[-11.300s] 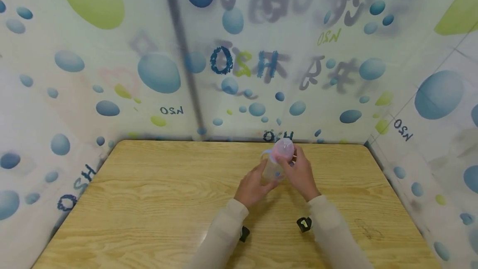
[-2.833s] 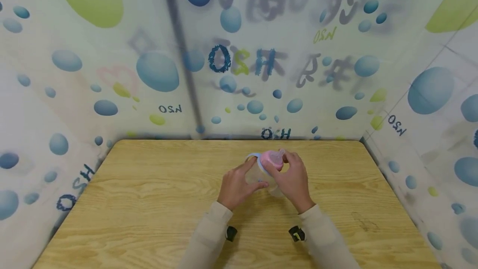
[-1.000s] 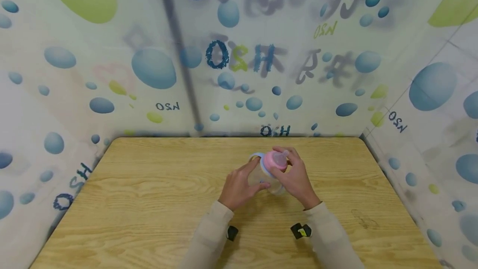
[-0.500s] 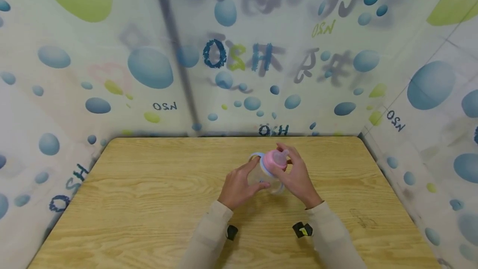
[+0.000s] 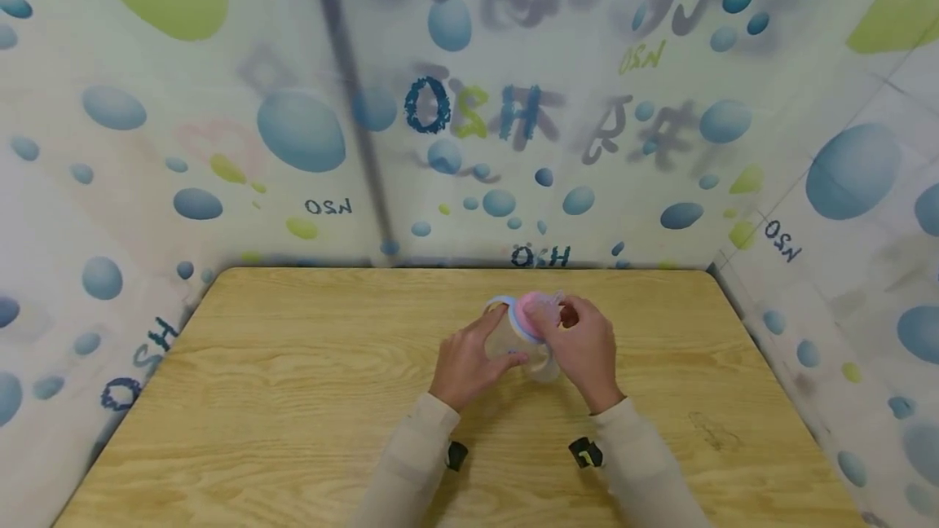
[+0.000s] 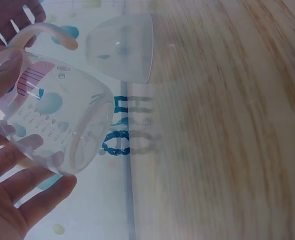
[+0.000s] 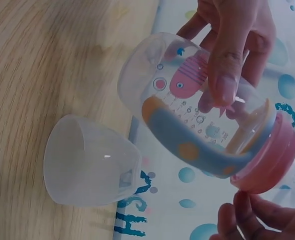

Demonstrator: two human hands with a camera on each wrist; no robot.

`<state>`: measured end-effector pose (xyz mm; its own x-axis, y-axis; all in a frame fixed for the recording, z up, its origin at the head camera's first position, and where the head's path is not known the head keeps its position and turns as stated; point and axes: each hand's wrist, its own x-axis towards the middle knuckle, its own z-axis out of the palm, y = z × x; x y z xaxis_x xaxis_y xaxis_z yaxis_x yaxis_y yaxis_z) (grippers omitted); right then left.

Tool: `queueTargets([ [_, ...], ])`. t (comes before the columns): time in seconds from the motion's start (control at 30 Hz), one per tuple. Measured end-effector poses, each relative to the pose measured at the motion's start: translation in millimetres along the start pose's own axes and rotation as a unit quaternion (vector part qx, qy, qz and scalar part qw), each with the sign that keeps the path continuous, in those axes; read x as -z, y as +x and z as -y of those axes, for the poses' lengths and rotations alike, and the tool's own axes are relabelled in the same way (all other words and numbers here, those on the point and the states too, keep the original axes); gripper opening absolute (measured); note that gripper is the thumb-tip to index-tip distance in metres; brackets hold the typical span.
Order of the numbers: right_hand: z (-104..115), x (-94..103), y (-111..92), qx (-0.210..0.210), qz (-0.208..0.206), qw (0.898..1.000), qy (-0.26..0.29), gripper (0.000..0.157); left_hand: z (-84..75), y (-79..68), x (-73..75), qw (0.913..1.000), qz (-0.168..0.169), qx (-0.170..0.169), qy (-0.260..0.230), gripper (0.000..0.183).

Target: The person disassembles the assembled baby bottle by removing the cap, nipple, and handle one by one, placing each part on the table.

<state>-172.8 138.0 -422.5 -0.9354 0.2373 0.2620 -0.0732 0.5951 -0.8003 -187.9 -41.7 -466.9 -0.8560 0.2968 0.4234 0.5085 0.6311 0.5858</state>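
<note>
A clear baby bottle [image 7: 175, 95] with a pink fish print is held tilted above the table, its pink collar [image 7: 270, 160] and teat to the right in the head view. My left hand [image 5: 465, 365] grips the bottle's body, thumb on one side and fingers on the other. With thumb and fingers, my right hand [image 5: 589, 353] pinches the pink collar and covers part of the teat. A blue handle [image 7: 187, 145] with orange spots curves along the bottle's side. On the table just beyond the bottle's base, a clear dome cap [image 7: 90, 162] stands in the right wrist view.
The wooden table [image 5: 315, 398] reaches back to a wall sheet [image 5: 469, 137] printed with blue and green drops. Side sheets close off left and right. Dark wrist straps [image 5: 585, 453] show under both pale sleeves.
In the oldest frame the clear cap covers the teat; now it stands on the table. Over the last second my right hand has shifted and turned around the collar; my left keeps its grip.
</note>
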Motion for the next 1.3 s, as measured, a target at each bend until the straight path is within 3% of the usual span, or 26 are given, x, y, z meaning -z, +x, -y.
queueTargets([
  [0.27, 4.0, -4.6, -2.1, 0.006, -0.009, 0.999, -0.036, 0.052, -0.6, -0.8, -0.5, 1.0000, 0.000, 0.002, 0.008, 0.072],
  [0.5, 3.6, -4.0, 0.0, 0.001, 0.017, 1.000, 0.000, 0.049, 0.0, -1.0, 2.2, 0.9999, 0.003, -0.002, 0.010, 0.073],
  [0.77, 2.0, 0.3, 0.6, 0.044, 0.024, 0.998, 0.047, 0.040, 0.4, -1.7, 2.6, 0.9998, -0.001, -0.022, 0.001, 0.072],
  [1.0, -2.1, 2.7, 0.5, 0.060, 0.026, 0.997, 0.049, 0.042, 1.1, -1.7, 2.0, 0.9996, 0.003, -0.027, 0.001, 0.074],
  [1.3, -10.9, 15.3, 5.2, 0.070, -0.017, 0.996, 0.043, 0.040, 1.8, -1.3, 3.3, 0.9997, -0.003, -0.025, -0.003, 0.075],
])
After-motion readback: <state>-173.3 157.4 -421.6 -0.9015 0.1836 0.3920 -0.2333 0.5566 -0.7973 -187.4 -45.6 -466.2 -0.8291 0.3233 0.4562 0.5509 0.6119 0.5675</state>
